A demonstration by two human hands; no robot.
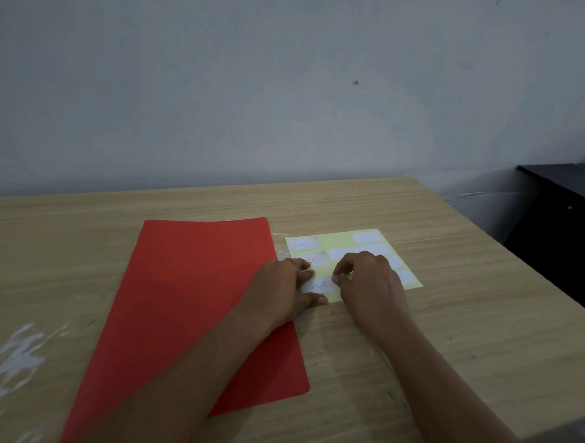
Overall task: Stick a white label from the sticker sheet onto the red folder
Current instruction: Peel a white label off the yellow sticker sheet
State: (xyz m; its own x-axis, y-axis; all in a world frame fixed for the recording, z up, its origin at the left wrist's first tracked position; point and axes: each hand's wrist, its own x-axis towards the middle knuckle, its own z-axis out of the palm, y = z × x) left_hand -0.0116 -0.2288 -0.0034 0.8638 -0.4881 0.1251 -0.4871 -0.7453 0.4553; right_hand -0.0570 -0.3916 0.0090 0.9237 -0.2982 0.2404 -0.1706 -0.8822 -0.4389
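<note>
A red folder (188,301) lies flat on the wooden table, its long side running away from me. Right of it lies a pale yellow sticker sheet (341,246) with several white labels, some with handwriting. My left hand (283,288) reaches across the folder's right edge and presses flat on the sheet's near left corner. My right hand (369,281) rests on the sheet with thumb and forefinger pinched at the right edge of a written white label (318,285) near the front. Whether the label has lifted off the sheet is unclear.
The light wooden table (453,315) ends at a grey wall behind. Its right edge runs diagonally, with a dark cabinet (559,212) beyond it. A crumpled piece of clear plastic (20,356) lies at the left of the table.
</note>
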